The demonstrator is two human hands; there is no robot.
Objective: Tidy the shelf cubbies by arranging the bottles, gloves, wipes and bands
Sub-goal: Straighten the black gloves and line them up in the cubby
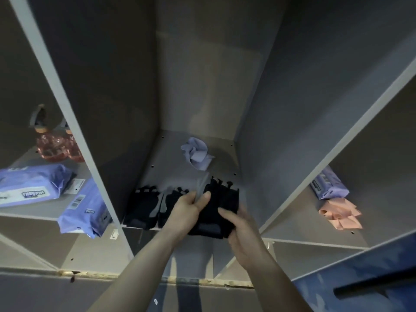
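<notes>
A grey laminated board shelf unit (202, 75) fills the view, its pale-edged upright dividers (67, 97) slanting outward to left and right. Small round pin holes (152, 166) dot the middle floor panel. A small white plastic tab (114, 234) sits at the foot of the left divider. Lower down, a horizontal board shows a chipped, raw front edge (90, 274). At the lower right lies blue mottled fabric (360, 278), with a dark straight bar (378, 289) across it.

My right fingers (227, 216) hide the black glove's (221, 199) lower edge. Behind my fingertips, the divider (74, 122) hides part of the pink bottles (53, 147).
</notes>
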